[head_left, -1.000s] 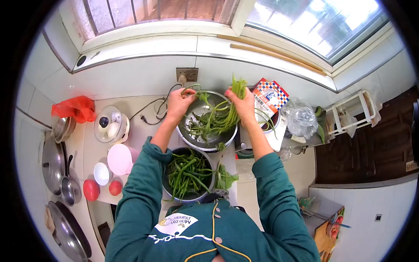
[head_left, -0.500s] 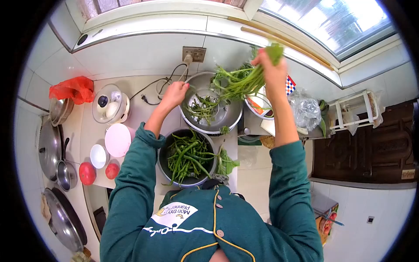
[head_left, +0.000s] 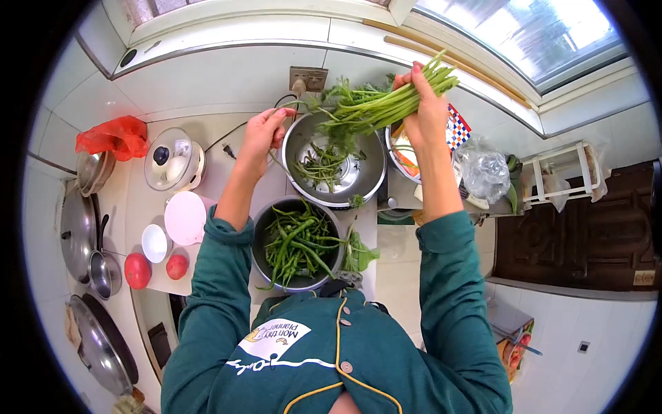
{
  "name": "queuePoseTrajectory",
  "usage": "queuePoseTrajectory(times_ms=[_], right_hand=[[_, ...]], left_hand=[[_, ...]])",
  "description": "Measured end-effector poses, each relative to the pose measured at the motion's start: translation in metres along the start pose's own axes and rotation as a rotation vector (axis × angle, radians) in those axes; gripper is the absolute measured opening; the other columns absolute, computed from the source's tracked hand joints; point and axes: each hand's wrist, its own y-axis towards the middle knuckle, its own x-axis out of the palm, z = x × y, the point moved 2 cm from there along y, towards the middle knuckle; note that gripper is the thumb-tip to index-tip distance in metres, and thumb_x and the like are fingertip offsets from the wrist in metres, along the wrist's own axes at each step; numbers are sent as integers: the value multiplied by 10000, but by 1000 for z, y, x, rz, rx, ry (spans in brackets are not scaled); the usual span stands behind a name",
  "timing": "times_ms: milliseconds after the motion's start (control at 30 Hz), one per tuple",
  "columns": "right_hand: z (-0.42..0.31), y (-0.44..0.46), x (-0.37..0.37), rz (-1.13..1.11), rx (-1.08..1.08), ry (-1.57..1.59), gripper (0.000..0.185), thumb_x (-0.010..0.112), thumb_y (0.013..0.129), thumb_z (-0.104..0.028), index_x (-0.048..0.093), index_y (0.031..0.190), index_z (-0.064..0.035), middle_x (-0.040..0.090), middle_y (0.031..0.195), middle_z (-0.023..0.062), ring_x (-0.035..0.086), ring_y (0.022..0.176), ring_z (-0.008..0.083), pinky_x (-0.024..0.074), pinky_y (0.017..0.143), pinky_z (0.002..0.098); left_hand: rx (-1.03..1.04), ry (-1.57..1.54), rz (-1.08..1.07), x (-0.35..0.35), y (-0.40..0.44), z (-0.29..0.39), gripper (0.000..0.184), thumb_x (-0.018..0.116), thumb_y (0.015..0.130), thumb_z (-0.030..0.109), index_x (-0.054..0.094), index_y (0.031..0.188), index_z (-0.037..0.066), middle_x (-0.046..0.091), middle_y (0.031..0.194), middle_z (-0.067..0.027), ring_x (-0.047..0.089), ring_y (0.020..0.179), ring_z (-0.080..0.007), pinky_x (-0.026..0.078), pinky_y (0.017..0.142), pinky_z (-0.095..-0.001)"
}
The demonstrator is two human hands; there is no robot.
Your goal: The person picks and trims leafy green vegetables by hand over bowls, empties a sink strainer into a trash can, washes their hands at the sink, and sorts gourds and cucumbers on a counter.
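Observation:
My right hand [head_left: 424, 103] is closed round a bunch of long-stemmed leafy greens [head_left: 376, 108], with the stem ends pointing right and the feathery leaves left. The bunch is held above a steel basin [head_left: 376, 165], where short green stem pieces [head_left: 321, 165] lie at the bottom. To the left of that basin's rim, my left hand [head_left: 264, 138] pinches a thin green stem [head_left: 298, 105] beside the leafy end of the bunch. Nearer my body, a second metal bowl [head_left: 256, 241] holds many long green peppers [head_left: 296, 241].
Right of the bowl lies a leafy green [head_left: 358, 253]. A lidded appliance [head_left: 176, 162], pink lid-like disc [head_left: 185, 217], white bowl [head_left: 156, 243] and two red round items [head_left: 138, 271] stand left. A plastic bag [head_left: 485, 172] and white rack [head_left: 562, 176] are right.
My right hand has tilted the bunch so it lies more level, stems to the right. My left hand has moved slightly left and up, away from the basin.

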Motion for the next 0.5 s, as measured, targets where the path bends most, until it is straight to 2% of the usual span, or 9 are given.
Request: queuePoseTrajectory(times_ms=[33, 100, 133, 200, 233, 267, 367, 433, 500], right_hand=[[9, -2, -10, 10, 26, 60, 160, 571, 831, -54, 498, 961, 5, 548, 788, 64, 574, 730, 173, 489, 707, 276], [47, -18, -39, 107, 71, 94, 154, 594, 817, -81, 504, 933, -36, 571, 834, 70, 576, 786, 197, 475, 746, 323], [73, -32, -60, 144, 143, 23, 163, 608, 804, -87, 514, 933, -57, 582, 863, 66, 568, 814, 195, 448, 780, 336], [118, -70, -94, 212, 233, -145, 186, 640, 764, -51, 547, 925, -57, 593, 873, 43, 550, 847, 162, 396, 825, 303], [134, -88, -108, 258, 244, -292, 166, 634, 764, -40, 552, 907, -55, 598, 883, 50, 544, 864, 161, 408, 823, 306], [144, -102, -118, 350, 333, -248, 180, 640, 758, -26, 554, 915, -49, 601, 880, 47, 549, 860, 158, 423, 800, 300], [148, -112, -131, 362, 314, -208, 190, 657, 737, -18, 570, 902, -56, 602, 847, 30, 555, 804, 142, 430, 743, 281], [140, -109, -130, 376, 299, -298, 170, 650, 741, -16, 568, 886, -50, 601, 813, 37, 563, 756, 149, 438, 712, 282], [136, -109, -129, 378, 315, -254, 172, 656, 737, -18, 569, 883, -48, 599, 800, 38, 564, 738, 150, 440, 697, 280]], left_hand=[[2, -18, 51, -2, -3, 1, 216, 485, 890, 222, 593, 928, 39, 364, 519, 68, 288, 454, -30, 231, 438, -195], [10, -26, 77, -9, -6, -4, 214, 483, 890, 221, 592, 928, 41, 364, 522, 68, 285, 454, -30, 228, 437, -194], [20, -34, 104, -11, -7, -7, 211, 481, 891, 220, 590, 927, 43, 364, 525, 67, 281, 454, -30, 225, 437, -193], [-1, -18, 101, -11, -13, -14, 208, 477, 892, 215, 587, 931, 43, 361, 526, 68, 278, 453, -30, 224, 434, -194], [-27, -3, 101, -11, -16, -18, 205, 473, 893, 210, 583, 934, 42, 359, 526, 68, 276, 452, -29, 223, 431, -195], [-26, -2, 102, -9, -19, -20, 205, 473, 893, 210, 583, 934, 42, 359, 526, 68, 276, 452, -29, 223, 431, -195], [-131, -34, 45, -4, -26, -30, 207, 465, 896, 186, 583, 979, 37, 327, 498, 71, 231, 419, -37, 204, 407, -199], [-128, -28, 38, -2, -25, -39, 208, 462, 897, 186, 583, 982, 39, 332, 497, 70, 233, 417, -36, 201, 405, -197], [-128, -15, 36, 3, -25, -43, 205, 458, 896, 181, 583, 988, 46, 345, 497, 67, 249, 417, -33, 206, 406, -194]])
